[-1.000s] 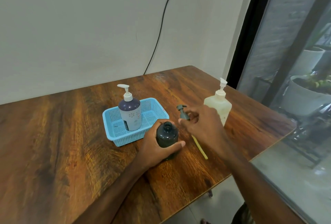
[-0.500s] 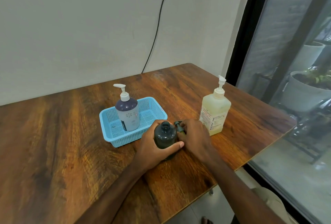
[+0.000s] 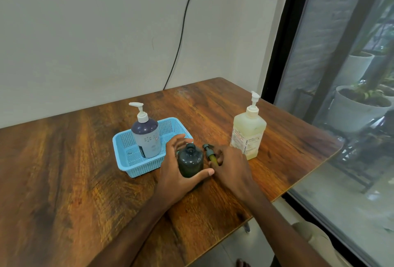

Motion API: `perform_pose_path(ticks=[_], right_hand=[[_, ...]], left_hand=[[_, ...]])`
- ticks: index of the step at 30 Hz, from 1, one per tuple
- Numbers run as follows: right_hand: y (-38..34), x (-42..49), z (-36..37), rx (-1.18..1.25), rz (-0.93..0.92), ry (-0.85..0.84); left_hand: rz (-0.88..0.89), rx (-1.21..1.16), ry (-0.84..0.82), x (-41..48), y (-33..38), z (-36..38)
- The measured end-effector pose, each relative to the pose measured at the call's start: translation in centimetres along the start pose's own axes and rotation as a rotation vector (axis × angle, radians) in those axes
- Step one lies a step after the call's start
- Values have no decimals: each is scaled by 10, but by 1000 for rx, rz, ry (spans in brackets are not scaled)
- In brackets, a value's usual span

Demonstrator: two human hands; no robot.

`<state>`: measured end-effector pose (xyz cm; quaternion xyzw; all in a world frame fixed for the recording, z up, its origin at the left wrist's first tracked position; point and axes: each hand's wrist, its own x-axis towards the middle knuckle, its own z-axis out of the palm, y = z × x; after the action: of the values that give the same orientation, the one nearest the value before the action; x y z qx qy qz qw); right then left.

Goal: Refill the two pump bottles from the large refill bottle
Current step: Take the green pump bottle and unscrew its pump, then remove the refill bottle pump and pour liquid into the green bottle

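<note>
Basket holds purple bottle; dark bottle stands uncapped.

Three bottles are on the desk: one purple bottle, one dark bottle and one yellow bottle nearer the right edge. One loose pump. One basket. Two hands: left hand, right hand. One cable.

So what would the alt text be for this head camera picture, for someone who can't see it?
A person's left hand holds an open dark bottle upright on a wooden table, while the right hand holds its pump beside it. Behind stand a purple pump bottle in a blue basket and, to the right, a large yellowish bottle.
</note>
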<state>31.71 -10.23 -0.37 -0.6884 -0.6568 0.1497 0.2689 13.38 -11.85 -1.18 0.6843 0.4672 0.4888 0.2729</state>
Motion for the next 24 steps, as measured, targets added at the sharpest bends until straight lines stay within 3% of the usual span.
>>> perform_pose_path(ticks=[16, 24], right_hand=[[3, 0, 4, 146, 18, 89], [17, -34, -50, 247, -84, 340]], left_hand=[[329, 155, 230, -6, 10, 1], [532, 196, 291, -9, 48, 18]])
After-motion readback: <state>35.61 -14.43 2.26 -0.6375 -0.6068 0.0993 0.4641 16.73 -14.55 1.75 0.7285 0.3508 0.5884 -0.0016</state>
